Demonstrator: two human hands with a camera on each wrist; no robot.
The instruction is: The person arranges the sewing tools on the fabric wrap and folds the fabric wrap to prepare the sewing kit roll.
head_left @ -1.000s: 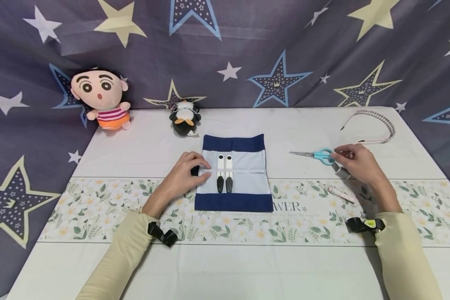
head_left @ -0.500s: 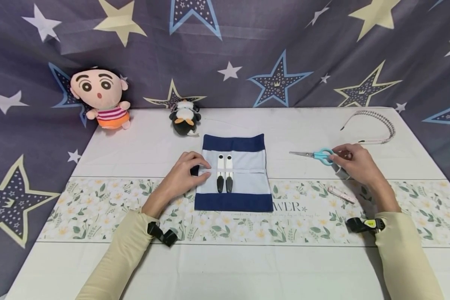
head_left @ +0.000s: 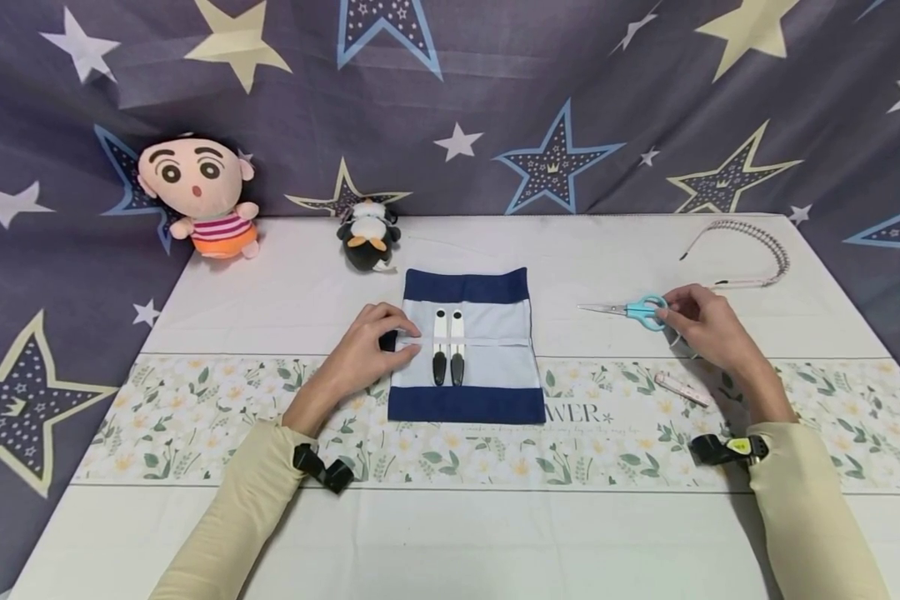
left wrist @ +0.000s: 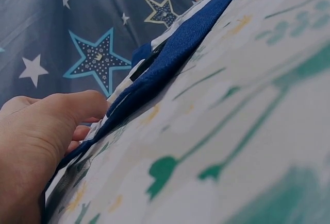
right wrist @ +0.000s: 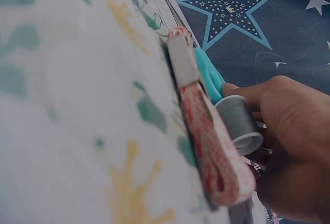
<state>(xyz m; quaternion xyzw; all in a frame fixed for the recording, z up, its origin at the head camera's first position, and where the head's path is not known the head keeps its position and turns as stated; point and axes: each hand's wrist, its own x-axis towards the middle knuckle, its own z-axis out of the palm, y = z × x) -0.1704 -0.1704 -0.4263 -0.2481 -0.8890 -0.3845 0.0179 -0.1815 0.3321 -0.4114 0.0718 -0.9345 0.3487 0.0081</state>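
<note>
Over my feed, my left hand point(head_left: 378, 337) grips the navy-trimmed cloth point(head_left: 467, 406) by its side edge while my right hand point(head_left: 708, 323) pinches the blue scissors point(head_left: 635, 311) at the handle.

The table point(head_left: 450, 537) has a white top with a flowery strip point(head_left: 195, 408). A blue cloth point(head_left: 465, 406) lies on it. Behind the blue cloth, to the left, sits a toy penguin point(head_left: 366, 242), with a big doll point(head_left: 202, 196) farther left. To its right are blue scissors point(head_left: 636, 310), grey thread point(right wrist: 238, 118), a pink folded band point(head_left: 682, 389) and, farther back, a headband point(head_left: 777, 248).
</note>
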